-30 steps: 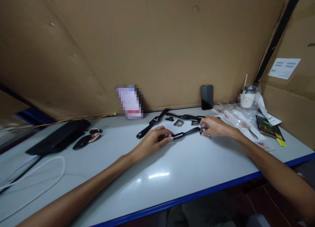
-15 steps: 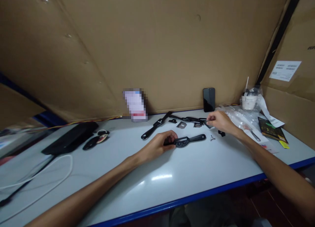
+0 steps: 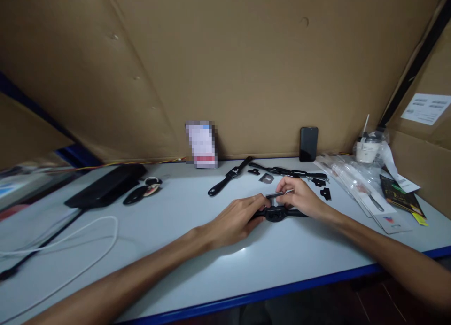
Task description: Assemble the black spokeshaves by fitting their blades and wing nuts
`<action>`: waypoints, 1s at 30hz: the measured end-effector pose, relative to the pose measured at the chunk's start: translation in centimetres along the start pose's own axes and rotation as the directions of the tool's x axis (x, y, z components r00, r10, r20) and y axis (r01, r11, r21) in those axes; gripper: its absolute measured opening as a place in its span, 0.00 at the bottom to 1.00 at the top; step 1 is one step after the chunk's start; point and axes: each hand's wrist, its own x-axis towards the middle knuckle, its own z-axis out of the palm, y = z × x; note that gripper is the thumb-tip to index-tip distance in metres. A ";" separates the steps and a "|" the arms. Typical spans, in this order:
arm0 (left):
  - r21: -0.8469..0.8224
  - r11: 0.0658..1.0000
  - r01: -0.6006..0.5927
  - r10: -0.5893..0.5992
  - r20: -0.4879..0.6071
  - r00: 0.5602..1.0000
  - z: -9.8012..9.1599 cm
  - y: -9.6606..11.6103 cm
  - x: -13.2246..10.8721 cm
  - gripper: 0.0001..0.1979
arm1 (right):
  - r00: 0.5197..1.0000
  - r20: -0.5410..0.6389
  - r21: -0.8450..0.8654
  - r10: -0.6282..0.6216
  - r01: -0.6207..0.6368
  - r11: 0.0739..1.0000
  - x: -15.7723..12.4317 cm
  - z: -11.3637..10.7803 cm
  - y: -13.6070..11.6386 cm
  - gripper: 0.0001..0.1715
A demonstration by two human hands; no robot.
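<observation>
My left hand (image 3: 243,215) is curled round the left handle of a black two-handled tool body (image 3: 276,214) lying on the white table (image 3: 218,264). My right hand (image 3: 298,197) pinches a small flat grey metal plate (image 3: 274,195) just above the middle of that tool body. Both hands meet over the tool near the table's centre. Behind them lie a second black tool body (image 3: 229,176), a long black one (image 3: 289,172), a grey plate (image 3: 267,178) and small black pieces (image 3: 324,193).
A phone (image 3: 308,143) leans on the cardboard wall. Plastic bags and printed cards (image 3: 366,189) lie at the right, with a white cup (image 3: 367,150) behind. At the left are a black case (image 3: 105,186), keys (image 3: 144,191) and a white cable (image 3: 81,254).
My right hand came back from the parts at the rear with a grey plate and now holds it over the tool. My left hand and the tool shifted slightly right.
</observation>
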 end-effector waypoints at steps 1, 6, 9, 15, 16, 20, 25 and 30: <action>0.010 1.000 -0.010 0.010 0.003 1.000 0.0 -0.1 -0.1 0.07 | 0.999 0.010 0.025 0.035 -0.035 0.999 0.0 0.0 -0.1 0.10; 0.069 0.996 -0.055 0.053 0.025 0.998 0.0 -0.3 -0.1 0.10 | 0.992 0.074 -0.049 0.103 -0.100 0.994 0.3 -0.2 -0.2 0.08; 0.130 0.987 -0.094 0.086 0.064 0.994 -0.1 -0.1 -0.1 0.13 | 0.995 0.062 -0.125 0.083 -0.074 0.989 0.3 -0.1 -0.1 0.10; 0.204 0.971 -0.121 0.100 0.108 0.989 -0.1 -0.2 0.0 0.15 | 0.999 0.023 -0.292 -0.023 0.029 0.956 0.1 0.1 -0.1 0.12; 0.208 0.970 -0.125 0.103 0.114 0.988 -0.1 -0.2 0.0 0.15 | 0.999 0.036 -0.302 -0.030 0.039 0.953 0.1 0.1 -0.2 0.11; 0.193 0.971 -0.139 0.117 0.119 0.986 -0.3 -0.2 0.0 0.15 | 0.993 0.030 -0.328 -0.117 0.120 0.937 0.2 -1.1 -1.0 0.08; 0.158 0.974 -0.162 0.149 0.092 0.985 -0.3 -0.4 0.0 0.15 | 0.915 -0.185 -0.589 -0.359 0.189 0.786 -0.1 -6.3 -2.1 0.07; 0.152 0.971 -0.187 0.177 0.077 0.981 -0.4 -0.5 0.0 0.15 | 0.969 0.239 -0.706 0.061 0.130 0.696 -0.9 -10.4 -1.4 0.11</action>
